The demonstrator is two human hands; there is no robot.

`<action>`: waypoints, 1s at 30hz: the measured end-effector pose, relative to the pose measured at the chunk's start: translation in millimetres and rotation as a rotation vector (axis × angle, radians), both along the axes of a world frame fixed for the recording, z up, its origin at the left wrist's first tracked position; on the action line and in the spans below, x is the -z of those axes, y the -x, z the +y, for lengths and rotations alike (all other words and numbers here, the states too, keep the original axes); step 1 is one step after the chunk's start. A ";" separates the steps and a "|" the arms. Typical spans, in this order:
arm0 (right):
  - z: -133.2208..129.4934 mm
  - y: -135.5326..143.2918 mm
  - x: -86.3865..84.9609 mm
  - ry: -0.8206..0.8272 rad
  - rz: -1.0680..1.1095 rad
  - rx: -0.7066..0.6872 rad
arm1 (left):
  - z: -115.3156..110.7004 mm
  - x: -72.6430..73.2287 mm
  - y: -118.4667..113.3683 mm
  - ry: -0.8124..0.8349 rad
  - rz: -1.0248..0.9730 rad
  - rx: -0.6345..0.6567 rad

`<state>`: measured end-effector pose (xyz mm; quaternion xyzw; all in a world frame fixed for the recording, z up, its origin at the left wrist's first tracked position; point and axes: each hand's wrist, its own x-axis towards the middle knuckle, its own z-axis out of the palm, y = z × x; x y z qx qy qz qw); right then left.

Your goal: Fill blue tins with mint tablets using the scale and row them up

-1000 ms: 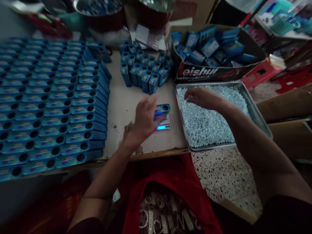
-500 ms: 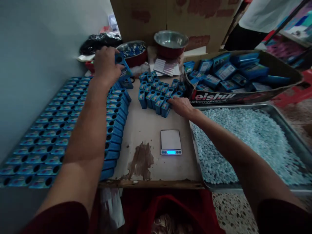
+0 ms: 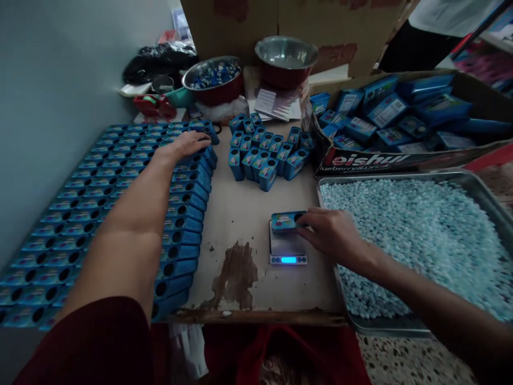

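My right hand (image 3: 332,232) pinches a small blue box (image 3: 285,221) with a dark round hole at one end. It is over the back part of a small digital scale (image 3: 287,251) with a lit blue display; whether the box rests on the plate I cannot tell. My left hand (image 3: 191,143) lies with fingers stretched over the far right end of the packed rows of blue boxes (image 3: 86,214). Its fingertips touch or hover by the boxes there. Between the hands, farther back, stands a loose cluster of upright blue boxes (image 3: 256,155).
At right, a metal tray (image 3: 340,291) holds pale blue pellets (image 3: 409,240). Behind it, a carton (image 3: 360,160) is filled with blue packs. Two steel bowls, one with blue-and-white pieces (image 3: 214,93) and another (image 3: 286,64), stand at the back near a tape dispenser (image 3: 154,107).
My right hand brought one box from the cluster toward me, over the scale. My left hand lowered from above the back onto the rows; the box it carried is no longer held up.
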<state>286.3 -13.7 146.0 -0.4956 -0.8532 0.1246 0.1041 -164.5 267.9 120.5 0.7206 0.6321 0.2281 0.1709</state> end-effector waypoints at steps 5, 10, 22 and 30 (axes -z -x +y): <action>-22.2 6.1 18.2 0.009 -0.051 -0.008 | -15.2 9.7 -11.9 0.062 0.079 -0.048; -20.7 5.7 22.2 0.071 -0.020 0.018 | -39.2 -2.2 -22.1 -0.066 0.003 -0.103; -15.5 -131.4 51.1 -0.050 -0.407 0.027 | -238.6 -62.2 -23.2 0.094 0.469 0.456; -13.5 -145.9 54.5 0.035 -0.478 -0.101 | -378.4 -14.2 -111.3 0.134 0.455 0.846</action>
